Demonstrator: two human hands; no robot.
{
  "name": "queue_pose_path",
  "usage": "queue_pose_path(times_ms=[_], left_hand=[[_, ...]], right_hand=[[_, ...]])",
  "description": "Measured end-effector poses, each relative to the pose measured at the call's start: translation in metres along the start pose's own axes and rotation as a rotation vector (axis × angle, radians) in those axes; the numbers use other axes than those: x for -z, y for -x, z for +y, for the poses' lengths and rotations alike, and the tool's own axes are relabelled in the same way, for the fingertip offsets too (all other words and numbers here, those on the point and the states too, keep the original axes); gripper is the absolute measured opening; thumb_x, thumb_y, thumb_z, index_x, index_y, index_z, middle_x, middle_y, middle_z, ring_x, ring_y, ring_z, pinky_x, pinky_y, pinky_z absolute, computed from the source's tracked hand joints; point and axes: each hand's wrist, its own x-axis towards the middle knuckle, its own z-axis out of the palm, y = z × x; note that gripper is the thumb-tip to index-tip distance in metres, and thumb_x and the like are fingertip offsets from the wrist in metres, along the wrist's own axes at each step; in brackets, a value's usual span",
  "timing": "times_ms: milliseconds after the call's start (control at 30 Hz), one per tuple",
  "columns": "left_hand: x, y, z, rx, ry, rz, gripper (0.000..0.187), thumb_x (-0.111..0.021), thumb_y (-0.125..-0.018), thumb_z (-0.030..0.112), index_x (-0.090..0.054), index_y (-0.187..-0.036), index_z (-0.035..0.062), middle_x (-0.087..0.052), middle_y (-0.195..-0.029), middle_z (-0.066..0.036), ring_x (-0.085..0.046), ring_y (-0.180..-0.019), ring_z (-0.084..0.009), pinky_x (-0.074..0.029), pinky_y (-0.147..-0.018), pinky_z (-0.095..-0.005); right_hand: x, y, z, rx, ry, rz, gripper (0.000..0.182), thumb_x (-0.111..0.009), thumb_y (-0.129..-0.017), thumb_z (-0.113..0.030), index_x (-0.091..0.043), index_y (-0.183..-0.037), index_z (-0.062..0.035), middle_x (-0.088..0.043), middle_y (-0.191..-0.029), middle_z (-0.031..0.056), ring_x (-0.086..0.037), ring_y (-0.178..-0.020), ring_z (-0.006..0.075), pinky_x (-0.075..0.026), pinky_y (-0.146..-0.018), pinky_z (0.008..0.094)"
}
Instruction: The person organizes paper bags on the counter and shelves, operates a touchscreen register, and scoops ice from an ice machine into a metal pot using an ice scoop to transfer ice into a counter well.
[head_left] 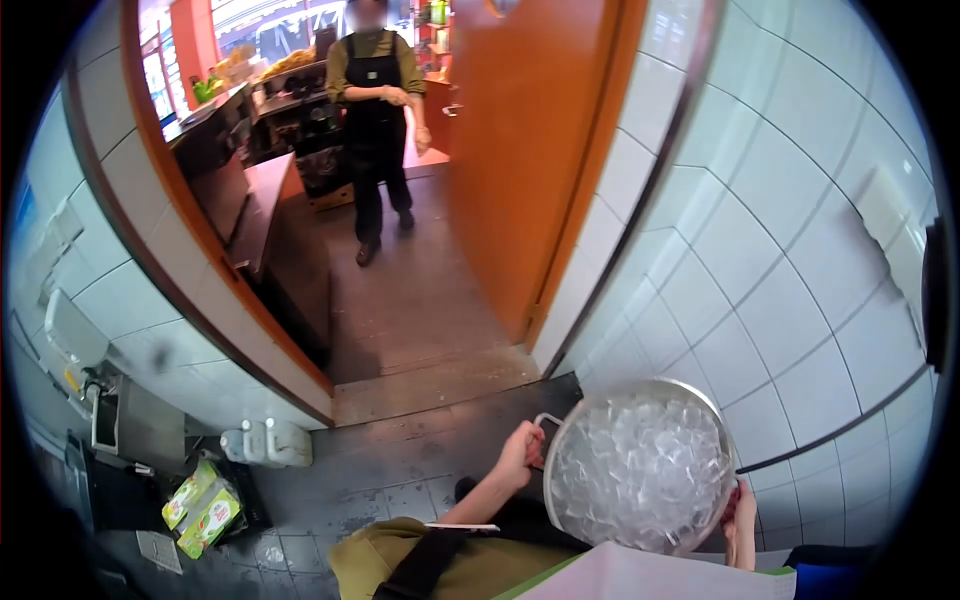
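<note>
A round metal pot (640,465) full of clear ice cubes (645,460) is held in front of my body at the lower right. My left hand (520,452) is closed around the pot's wire-like side handle. On the opposite side, my right hand (738,512) grips the pot's right edge, with something reddish at its fingers. The pot is close to the tiled wall on the right.
A person in a dark apron (375,120) stands beyond the doorway, facing this way. An orange door (530,150) is open on the right. White jugs (275,442), a green-white box (205,508) and a metal sink (140,425) are at the lower left. A low step (435,388) crosses the doorway.
</note>
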Motion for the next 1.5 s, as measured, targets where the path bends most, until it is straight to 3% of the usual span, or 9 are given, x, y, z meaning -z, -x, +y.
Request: queue_pose_path(times_ms=[300, 500, 533, 567, 667, 833, 1133, 1267, 1500], left_hand=[[0.076, 0.007, 0.114, -0.48, 0.213, 0.409, 0.026, -0.046, -0.081, 0.032, -0.044, -0.066, 0.0113, -0.027, -0.043, 0.007, -0.023, -0.037, -0.0071, -0.022, -0.04, -0.0223], [0.089, -0.045, 0.16, -0.606, 0.357, 0.65, 0.024, -0.048, -0.08, 0.034, -0.044, -0.068, 0.0131, -0.026, -0.043, 0.008, -0.02, -0.037, -0.005, -0.02, -0.04, -0.0209], [0.087, -0.066, 0.169, -0.612, 0.444, 0.758, 0.023, -0.049, -0.079, 0.035, -0.045, -0.069, 0.0138, -0.028, -0.044, 0.009, -0.02, -0.036, -0.0049, -0.019, -0.039, -0.0206], [0.084, -0.075, 0.177, -0.637, 0.461, 0.669, 0.015, -0.052, -0.077, 0.031, -0.052, -0.077, 0.0161, -0.05, -0.06, 0.011, -0.04, -0.04, -0.0033, -0.035, -0.042, -0.0184], [0.055, -0.082, 0.187, -0.73, 0.494, 0.722, 0.018, -0.049, -0.078, 0.032, -0.048, -0.072, 0.0151, -0.038, -0.05, 0.009, -0.029, -0.036, -0.0042, -0.024, -0.036, -0.0182], [0.055, -0.09, 0.19, -0.771, 0.461, 0.628, 0.028, -0.046, -0.08, 0.034, -0.041, -0.061, 0.0142, -0.023, -0.038, 0.007, -0.017, -0.031, -0.0066, -0.016, -0.034, -0.0202], [0.058, -0.082, 0.197, -0.712, 0.472, 0.828, 0.025, -0.048, -0.079, 0.033, -0.041, -0.062, 0.0157, -0.022, -0.039, 0.008, -0.02, -0.031, -0.0048, -0.018, -0.033, -0.0211], [0.07, -0.096, 0.216, -0.76, 0.307, 0.638, 0.028, -0.046, -0.08, 0.033, -0.04, -0.061, 0.0134, -0.021, -0.039, 0.008, -0.018, -0.032, -0.0054, -0.019, -0.035, -0.0217], [0.092, -0.117, 0.213, -0.733, 0.33, 0.589, 0.025, -0.047, -0.08, 0.032, -0.043, -0.065, 0.0123, -0.02, -0.04, 0.008, -0.019, -0.033, -0.0063, -0.022, -0.037, -0.0213]], right_hand=[[-0.274, -0.079, -0.021, 0.141, 0.186, -0.557, 0.031, -0.043, -0.082, -0.034, -0.043, -0.059, -0.0143, -0.035, -0.044, -0.0066, -0.029, -0.035, 0.0057, -0.02, -0.032, 0.0206], [-0.456, -0.149, -0.044, 0.149, 0.308, -0.749, 0.03, -0.047, -0.082, -0.033, -0.048, -0.064, -0.009, -0.043, -0.052, -0.003, -0.035, -0.038, 0.0065, -0.024, -0.033, 0.0218], [-0.489, -0.162, -0.047, 0.173, 0.321, -0.756, 0.03, -0.047, -0.082, -0.033, -0.049, -0.064, -0.008, -0.044, -0.052, -0.0024, -0.036, -0.039, 0.007, -0.025, -0.034, 0.0223], [-0.521, -0.174, -0.051, 0.198, 0.331, -0.764, 0.031, -0.047, -0.082, -0.032, -0.05, -0.063, -0.007, -0.044, -0.052, -0.0017, -0.036, -0.039, 0.0075, -0.025, -0.034, 0.0227], [-0.56, -0.184, -0.081, 0.235, 0.365, -0.787, 0.033, -0.049, -0.08, -0.03, -0.052, -0.059, -0.0048, -0.044, -0.05, 0.0002, -0.041, -0.046, 0.0092, -0.03, -0.042, 0.0233], [-0.601, -0.205, -0.076, 0.497, 0.429, -0.698, 0.032, -0.049, -0.081, -0.023, -0.051, -0.057, -0.0026, -0.048, -0.05, 0.0023, -0.043, -0.045, 0.0101, -0.033, -0.043, 0.0244], [-0.572, -0.201, -0.056, 0.462, 0.427, -0.653, 0.033, -0.048, -0.081, -0.025, -0.051, -0.056, -0.0042, -0.048, -0.05, 0.0024, -0.043, -0.044, 0.0099, -0.033, -0.041, 0.0241], [-0.551, -0.195, -0.062, 0.347, 0.271, -0.658, 0.035, -0.048, -0.082, -0.027, -0.05, -0.054, -0.0055, -0.046, -0.048, 0.0006, -0.038, -0.037, 0.0084, -0.026, -0.034, 0.0223], [-0.551, -0.194, -0.054, 0.552, 0.157, -0.621, 0.035, -0.046, -0.082, -0.027, -0.05, -0.054, -0.0061, -0.046, -0.046, 0.0006, -0.039, -0.036, 0.0085, -0.029, -0.035, 0.0216]])
